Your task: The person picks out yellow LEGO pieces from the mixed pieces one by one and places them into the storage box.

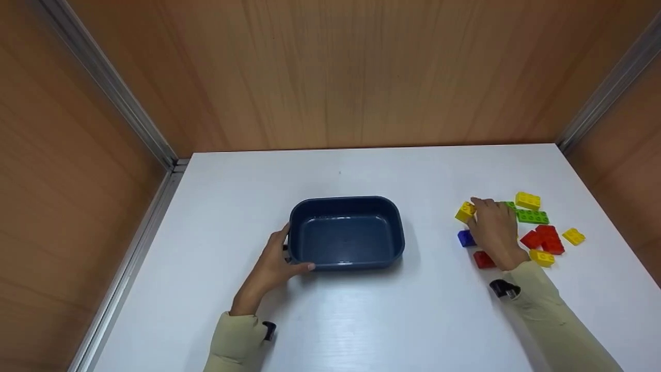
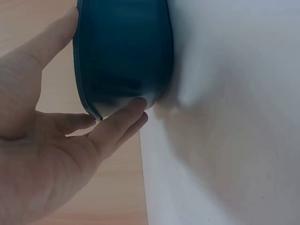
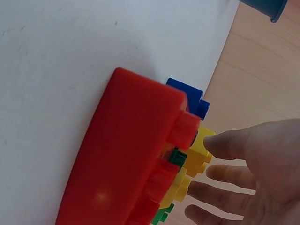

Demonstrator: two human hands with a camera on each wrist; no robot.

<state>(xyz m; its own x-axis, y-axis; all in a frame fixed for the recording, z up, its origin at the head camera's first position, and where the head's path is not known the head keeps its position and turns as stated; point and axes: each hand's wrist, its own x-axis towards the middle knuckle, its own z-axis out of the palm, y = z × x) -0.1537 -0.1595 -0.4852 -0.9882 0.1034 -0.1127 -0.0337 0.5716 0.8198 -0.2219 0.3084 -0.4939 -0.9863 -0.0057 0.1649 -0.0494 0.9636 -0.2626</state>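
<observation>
A deep blue rectangular dish [image 1: 347,266] stands on the white table, its inside bare. My left hand [image 1: 271,263] holds its left end, thumb along the near rim and fingers against the end wall, as the left wrist view [image 2: 56,150] of this hand also shows. On the right, my right hand [image 1: 493,227] hovers low over toy building bricks. Its thumb and index finger are at a yellow brick [image 1: 465,212]; whether they touch it I cannot tell. The right wrist view shows these fingers loosely extended and apart. A blue brick [image 1: 466,238] and a red brick [image 1: 484,260] lie beside the hand.
Right of the hand lie green bricks [image 1: 533,216], red bricks [image 1: 550,240] and more yellow bricks [image 1: 528,200], several in all. Wood-pattern panels [image 1: 330,77] with metal edge strips stand around the white table [image 1: 361,320]. A large red brick [image 3: 122,145] fills much of the right wrist view.
</observation>
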